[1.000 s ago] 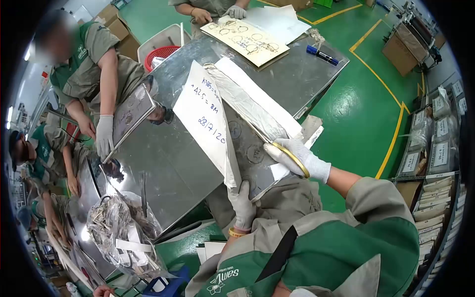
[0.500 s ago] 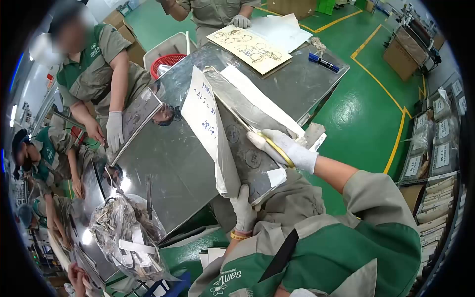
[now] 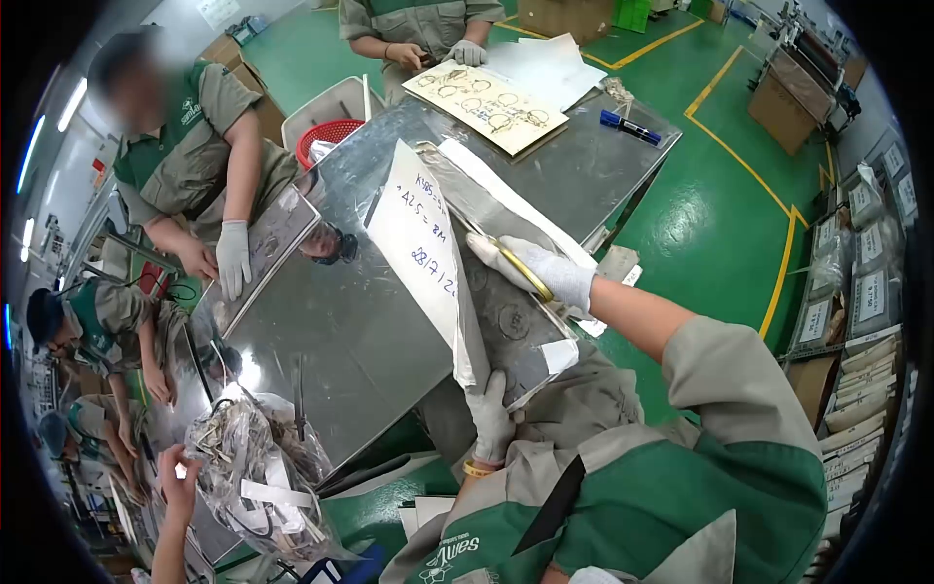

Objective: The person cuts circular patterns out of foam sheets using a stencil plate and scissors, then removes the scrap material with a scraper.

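My right hand point(image 3: 559, 273), in a white glove, is closed on a yellow-handled tool point(image 3: 525, 269) whose far part is hidden at the inner fold of the papers. My left hand point(image 3: 489, 419), also gloved, grips the lower edge of a grey board point(image 3: 511, 321) with round outlines on it. A white sheet point(image 3: 418, 243) with blue handwriting stands up along the board's left side. Along its right side runs another long, pale sheet point(image 3: 516, 200). The board rests partly over my lap and the table's edge.
On the metal table point(image 3: 341, 341) lie a plastic bag of scraps point(image 3: 258, 467), a yellowish board with drawings point(image 3: 486, 105) and a blue marker point(image 3: 629, 127). A red basket point(image 3: 326, 136) stands behind. Co-workers' gloved hands point(image 3: 233, 258) point(image 3: 467, 53) rest on their boards.
My right hand and the tool have moved up and left; my left hand and the board's lower end have shifted slightly right. A co-worker's bare hand has risen at the lower left.
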`<state>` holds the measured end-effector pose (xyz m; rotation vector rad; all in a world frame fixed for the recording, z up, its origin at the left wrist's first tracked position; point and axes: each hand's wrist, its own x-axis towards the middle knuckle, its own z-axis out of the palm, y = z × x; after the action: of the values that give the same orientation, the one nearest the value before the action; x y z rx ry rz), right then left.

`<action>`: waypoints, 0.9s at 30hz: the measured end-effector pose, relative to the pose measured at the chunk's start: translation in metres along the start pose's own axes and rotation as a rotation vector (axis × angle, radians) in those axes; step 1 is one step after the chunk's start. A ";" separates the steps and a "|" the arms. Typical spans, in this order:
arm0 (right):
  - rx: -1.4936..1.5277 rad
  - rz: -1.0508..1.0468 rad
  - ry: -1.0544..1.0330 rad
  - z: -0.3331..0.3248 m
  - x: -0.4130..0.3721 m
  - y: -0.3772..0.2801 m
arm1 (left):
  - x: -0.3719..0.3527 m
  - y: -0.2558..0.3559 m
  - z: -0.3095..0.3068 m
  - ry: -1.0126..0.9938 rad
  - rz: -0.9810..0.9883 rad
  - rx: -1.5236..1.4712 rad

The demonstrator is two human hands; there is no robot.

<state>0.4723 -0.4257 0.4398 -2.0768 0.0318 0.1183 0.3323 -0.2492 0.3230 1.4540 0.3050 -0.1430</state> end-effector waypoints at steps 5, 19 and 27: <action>-0.084 0.020 -0.045 -0.011 -0.006 -0.021 | 0.008 -0.018 -0.016 -0.106 0.670 0.672; -0.019 0.092 -0.123 -0.009 0.041 -0.028 | 0.014 0.024 -0.024 -0.315 0.333 0.399; -0.179 0.055 -0.088 -0.006 0.075 -0.020 | 0.055 0.172 -0.200 0.182 0.635 0.549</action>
<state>0.5489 -0.4189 0.4529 -2.2475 0.0256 0.2543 0.4088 -0.0265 0.4537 2.0446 -0.0727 0.4558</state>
